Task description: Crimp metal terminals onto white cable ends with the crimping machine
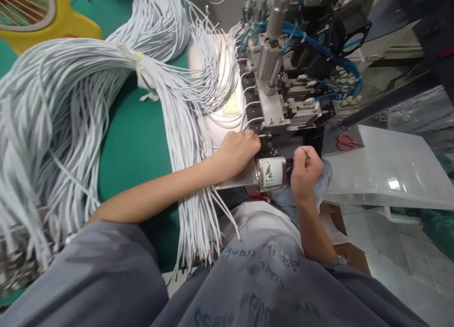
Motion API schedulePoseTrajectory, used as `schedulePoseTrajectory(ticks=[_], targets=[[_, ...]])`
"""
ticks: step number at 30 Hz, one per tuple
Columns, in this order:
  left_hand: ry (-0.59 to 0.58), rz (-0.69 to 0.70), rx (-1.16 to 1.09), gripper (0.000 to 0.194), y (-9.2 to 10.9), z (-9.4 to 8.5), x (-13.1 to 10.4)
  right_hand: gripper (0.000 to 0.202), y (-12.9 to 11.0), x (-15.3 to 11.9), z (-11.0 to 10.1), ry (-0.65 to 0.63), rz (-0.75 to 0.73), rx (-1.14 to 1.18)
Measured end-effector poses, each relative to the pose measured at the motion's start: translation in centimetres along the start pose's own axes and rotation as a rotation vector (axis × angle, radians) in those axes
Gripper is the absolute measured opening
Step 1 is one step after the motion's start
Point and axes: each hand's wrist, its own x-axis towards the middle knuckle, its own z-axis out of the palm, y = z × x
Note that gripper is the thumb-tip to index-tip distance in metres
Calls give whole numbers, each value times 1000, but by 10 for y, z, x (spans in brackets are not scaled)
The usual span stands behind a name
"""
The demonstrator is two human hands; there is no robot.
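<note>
My left hand [238,153] is closed at the front of a bench machine [272,102]. A short piece of white cable [262,136] sticks out from its fingertips toward the metal fixture. Other white cables curve into the row of dark slots [252,110] just beyond that hand. My right hand [306,170] is curled into a fist right of a clear box with a printed label [272,172]; what its fingers hold, if anything, is hidden. Under my left forearm lies a thick bundle of white cables [180,142].
More bundled white cables [46,109] cover the green table mat [133,142] at left. A yellow fan-like object [64,19] stands at the upper left. Red-handled scissors [346,142] lie at right, near a translucent plastic sheet [393,163]. Blue air tubes [319,50] run over the machine.
</note>
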Motion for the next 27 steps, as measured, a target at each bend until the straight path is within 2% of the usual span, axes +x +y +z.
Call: schedulePoseTrajectory(ticks=[1, 2, 6, 7, 8, 9, 12, 15, 17, 20, 23, 27], targets=[[10, -37, 13, 30, 0, 1, 1, 22, -9, -14, -1, -23, -22, -3], [20, -60, 21, 31, -1, 3, 1, 22, -17, -29, 0, -119, -34, -15], [42, -49, 20, 31, -5, 8, 2, 17, -33, -76, 24, -847, -22, -81], [43, -50, 16, 31, -4, 7, 2, 17, -33, -83, 32, -977, -19, -80], [46, -51, 11, 31, -3, 6, 1, 18, -34, -87, 37, -1054, -19, -76], [58, -52, 2, 31, -1, 4, 0, 19, -34, -89, 40, -1080, -20, -73], [160, 18, -76, 27, 8, -4, -4, 22, -33, -81, 30, -959, -1, -91], [252, 235, -274, 27, 17, -7, -9, 24, -31, -55, 1, -784, 41, -103], [257, 345, -446, 33, 19, -4, -10, 24, -28, -35, -19, -686, 84, -103], [240, 351, -694, 34, 16, 5, -8, 18, -25, -11, -37, -484, 134, -33], [277, 349, -865, 33, 13, 13, -3, 15, -24, -2, -41, -283, 147, 125], [337, 407, -936, 25, 12, 14, 1, 18, -22, -7, -33, -216, 144, 421]])
